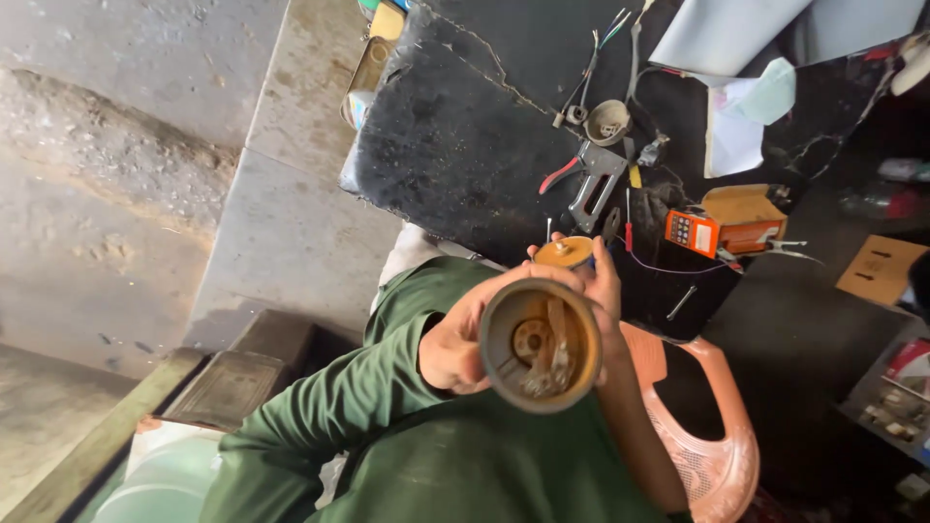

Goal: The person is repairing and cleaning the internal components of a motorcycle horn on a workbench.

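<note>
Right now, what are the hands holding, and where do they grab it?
Both hands, the left hand and the right hand, wrap the outer wall of a round metal housing, open end toward the camera. The right fingers also touch a small tan disc.

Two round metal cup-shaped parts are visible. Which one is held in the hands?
The large cylindrical housing with its open end toward the camera; the small grey cup lies untouched on the black table.

I'm in a small roadside repair workshop. My black counter [455, 136] is scuffed and cluttered: pliers [593, 174] at its middle, loose wires [596, 53] beyond them, an orange meter [692, 232] to their right. Bare concrete pavement [116, 145] runs along the counter's left.
</note>
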